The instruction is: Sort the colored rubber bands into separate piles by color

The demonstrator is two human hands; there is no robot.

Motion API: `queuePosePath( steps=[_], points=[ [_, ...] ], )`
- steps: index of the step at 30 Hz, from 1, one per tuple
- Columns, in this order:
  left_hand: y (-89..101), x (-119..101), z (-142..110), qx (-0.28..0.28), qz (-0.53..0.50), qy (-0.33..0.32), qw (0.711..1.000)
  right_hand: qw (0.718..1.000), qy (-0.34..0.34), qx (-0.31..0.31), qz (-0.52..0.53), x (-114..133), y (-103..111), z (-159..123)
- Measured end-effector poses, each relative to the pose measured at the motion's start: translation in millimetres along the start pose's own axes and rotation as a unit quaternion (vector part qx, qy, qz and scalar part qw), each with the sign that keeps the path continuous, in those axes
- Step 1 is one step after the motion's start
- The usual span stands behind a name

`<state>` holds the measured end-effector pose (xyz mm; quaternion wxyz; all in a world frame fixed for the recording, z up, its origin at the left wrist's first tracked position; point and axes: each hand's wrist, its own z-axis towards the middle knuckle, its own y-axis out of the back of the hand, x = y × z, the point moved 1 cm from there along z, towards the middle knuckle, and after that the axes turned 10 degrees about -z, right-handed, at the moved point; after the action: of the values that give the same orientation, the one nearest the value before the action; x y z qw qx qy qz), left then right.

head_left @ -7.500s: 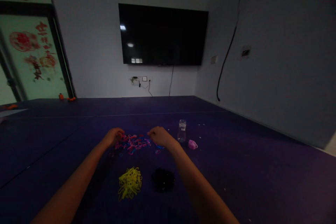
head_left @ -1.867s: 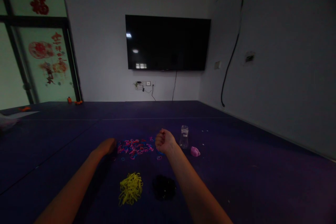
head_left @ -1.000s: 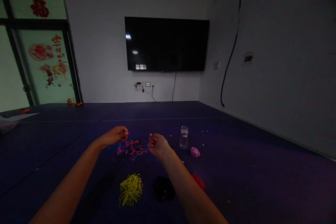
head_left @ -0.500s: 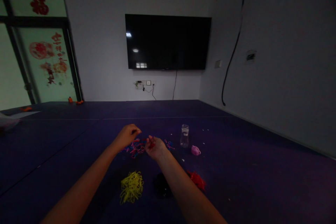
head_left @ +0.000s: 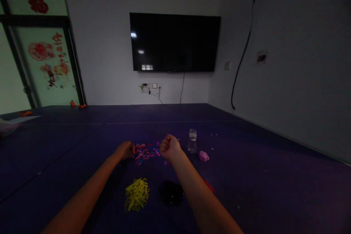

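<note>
Several loose rubber bands [head_left: 146, 153] in pink, blue and red lie spread on the dark purple surface. At their left edge my left hand [head_left: 124, 150] is down, fingertips pinched together against the bands; what lies between them I cannot make out. My right hand [head_left: 169, 148] is raised just right of the bands, its fingers curled into the palm, and its contents are hidden. Nearer to me lie a heap of yellow rubber bands [head_left: 137, 194] and a black heap [head_left: 171, 193]. My right forearm covers most of a red heap [head_left: 208, 185].
A clear bottle [head_left: 192, 142] without a lid stands right of my right hand. Beside it lies a pink lid-like piece [head_left: 203, 156]. Small white bits dot the purple surface [head_left: 263, 153]. A television [head_left: 175, 42] hangs on the far wall.
My left hand has moved left and down to the bands. My right hand has moved right and slightly up, its fingers more curled, uncovering more of the mixed bands and the black heap.
</note>
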<state>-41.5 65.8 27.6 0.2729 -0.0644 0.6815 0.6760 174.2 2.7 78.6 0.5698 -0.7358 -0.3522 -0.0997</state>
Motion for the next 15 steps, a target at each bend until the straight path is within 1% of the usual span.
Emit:
queuePosePath(
  steps=[8,11,15],
  points=[
    [38.9,10,-7,-0.031,-0.007,-0.006,0.999,1.000,0.001,0.004,0.010,4,-2,-2],
    [42.7,12,-6,-0.037,-0.013,-0.003,0.999,1.000,0.001,0.003,0.008,3,-2,-1],
    [38.1,16,-5,-0.043,-0.017,0.013,0.999,1.000,-0.002,0.003,0.004,1,-2,-1]
  ],
)
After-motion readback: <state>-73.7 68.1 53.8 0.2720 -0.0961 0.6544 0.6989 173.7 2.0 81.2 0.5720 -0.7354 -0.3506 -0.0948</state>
